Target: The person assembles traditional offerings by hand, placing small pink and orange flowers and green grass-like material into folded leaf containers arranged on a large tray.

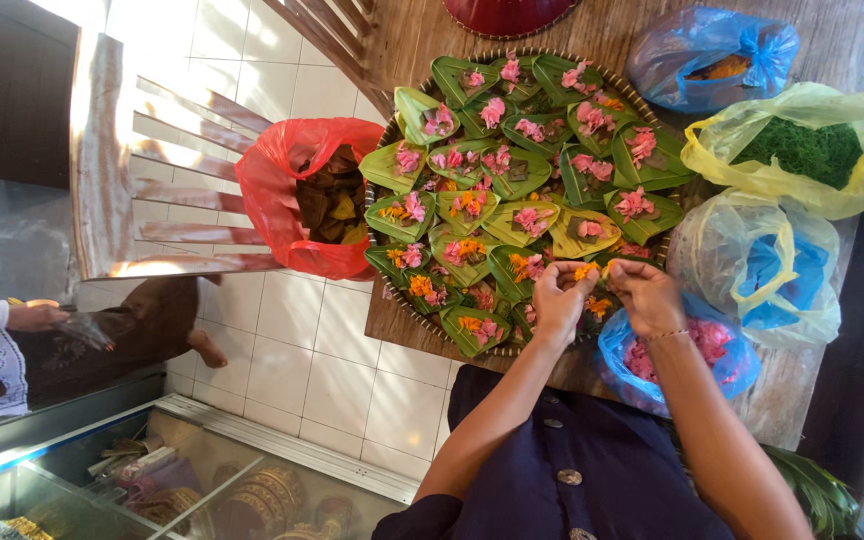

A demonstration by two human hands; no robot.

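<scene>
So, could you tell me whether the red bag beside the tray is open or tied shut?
Open: the red bag gapes at its mouth, showing brown and yellow leaves inside.

The person is wearing a dark navy garment, its front closing with a row of round, pale grey buttons running down the middle of the chest. The fabric is looking plain and matte, without pattern or trim, and is folding softly across the body. Both forearms are showing bare from the elbow down, with no sleeve reaching the wrists. A thin, light-coloured bracelet is circling the wrist just behind the right hand (pixel 646 296), while the left hand (pixel 558 301) is wearing no band or ring that can be made out here.
</scene>
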